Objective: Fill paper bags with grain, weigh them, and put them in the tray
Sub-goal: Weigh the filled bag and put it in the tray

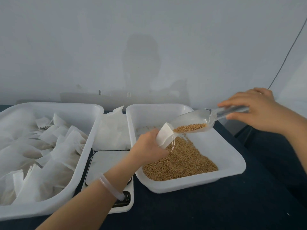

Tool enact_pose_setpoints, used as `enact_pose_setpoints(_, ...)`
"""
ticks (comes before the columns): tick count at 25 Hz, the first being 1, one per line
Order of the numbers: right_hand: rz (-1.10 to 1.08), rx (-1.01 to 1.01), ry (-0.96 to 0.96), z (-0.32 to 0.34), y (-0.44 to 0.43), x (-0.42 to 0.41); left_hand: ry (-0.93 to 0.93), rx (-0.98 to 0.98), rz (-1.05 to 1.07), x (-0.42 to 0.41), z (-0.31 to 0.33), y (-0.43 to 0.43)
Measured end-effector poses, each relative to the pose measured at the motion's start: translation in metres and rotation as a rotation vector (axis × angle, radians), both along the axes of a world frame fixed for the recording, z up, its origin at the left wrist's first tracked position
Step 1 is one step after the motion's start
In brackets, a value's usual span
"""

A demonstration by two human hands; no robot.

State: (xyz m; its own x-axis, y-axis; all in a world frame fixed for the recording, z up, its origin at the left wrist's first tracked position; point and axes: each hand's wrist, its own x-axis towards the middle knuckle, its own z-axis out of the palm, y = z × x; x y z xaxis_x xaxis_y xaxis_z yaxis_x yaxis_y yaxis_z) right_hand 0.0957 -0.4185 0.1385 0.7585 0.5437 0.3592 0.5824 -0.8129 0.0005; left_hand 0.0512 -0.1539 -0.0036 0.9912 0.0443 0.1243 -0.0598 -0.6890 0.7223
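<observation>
Paper bag (pixel 163 137), small, white, with drawstring (pixel 173 143) hanging loose. Location: in the air above the grain tray (pixel 235 165), mouth turned up and to the right. The left hand (pixel 149 146) grips its lower half with the fingers curled round it, leaving the mouth free to take the pour.

Scoop (pixel 207 117), clear plastic. The right hand (pixel 254 108) holds the handle from above, pinched between fingers and thumb. Bowl tilted down toward the bag, lip at the bag's mouth; a charge of grain (pixel 190 127) lies toward the lip. The step is judged to be filling, pour barely begun.

Loose grain (pixel 181 163), heaped in the near half of the same tray. Holding the bag over it means spills likely fall back into stock.

Scale (pixel 108 163), white, between the two trays, platform bare, partly hidden by the left forearm. It sits close by for weighing next.

Empty bags (pixel 113 130), stacked behind the scale, within reach of the left hand.

Left tray (pixel 93 130), holding many filled bags (pixel 49 146). It appears to be the destination.

Bangle (pixel 109 186), pale, on the left wrist.
</observation>
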Motion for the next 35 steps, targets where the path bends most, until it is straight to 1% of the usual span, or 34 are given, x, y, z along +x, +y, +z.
enact_pose_setpoints(5,-0.046,-0.125,-0.121,0.009,0.013,0.007,0.017,0.07,-0.006,0.002,-0.008,-0.004)
enact_pose_setpoints(11,-0.023,-0.143,-0.123,0.006,0.026,0.009,0.0,0.117,-0.009,0.001,-0.009,-0.005)
enact_pose_setpoints(13,-0.021,-0.136,-0.109,0.005,0.026,0.01,0.005,0.092,-0.008,0.001,-0.009,-0.005)
enact_pose_setpoints(16,-0.015,-0.106,-0.053,0.0,0.022,0.013,0.028,-0.032,-0.012,-0.001,-0.008,-0.003)
enact_pose_setpoints(18,0.016,-0.032,0.05,-0.008,0.017,0.014,0.023,-0.114,-0.014,-0.002,-0.007,-0.001)
enact_pose_setpoints(21,0.067,0.268,0.334,-0.035,0.011,0.012,0.02,-0.261,-0.008,-0.006,-0.004,0.006)
enact_pose_setpoints(22,0.065,0.35,0.395,-0.046,0.008,0.012,0.028,-0.315,-0.007,-0.008,-0.002,0.009)
enact_pose_setpoints(24,0.032,0.45,0.435,-0.068,0.003,0.014,0.036,-0.384,0.003,-0.013,0.002,0.018)
enact_pose_setpoints(26,0.0,0.486,0.439,-0.086,0.002,0.016,0.035,-0.423,0.01,-0.018,0.008,0.031)
enact_pose_setpoints(28,-0.035,0.426,0.438,-0.1,0.01,0.016,0.054,-0.505,-0.023,-0.025,0.015,0.045)
enact_pose_setpoints(30,-0.055,0.241,0.463,-0.116,0.024,0.015,0.098,-0.636,-0.109,-0.032,0.024,0.058)
enact_pose_setpoints(33,-0.134,-0.148,0.502,-0.139,0.048,0.015,0.18,-0.841,-0.287,-0.042,0.031,0.074)
enact_pose_setpoints(34,-0.153,-0.222,0.509,-0.142,0.057,0.014,0.201,-0.878,-0.316,-0.045,0.032,0.079)
enact_pose_setpoints(35,-0.133,-0.215,0.525,-0.14,0.066,0.011,0.224,-0.896,-0.334,-0.048,0.032,0.083)
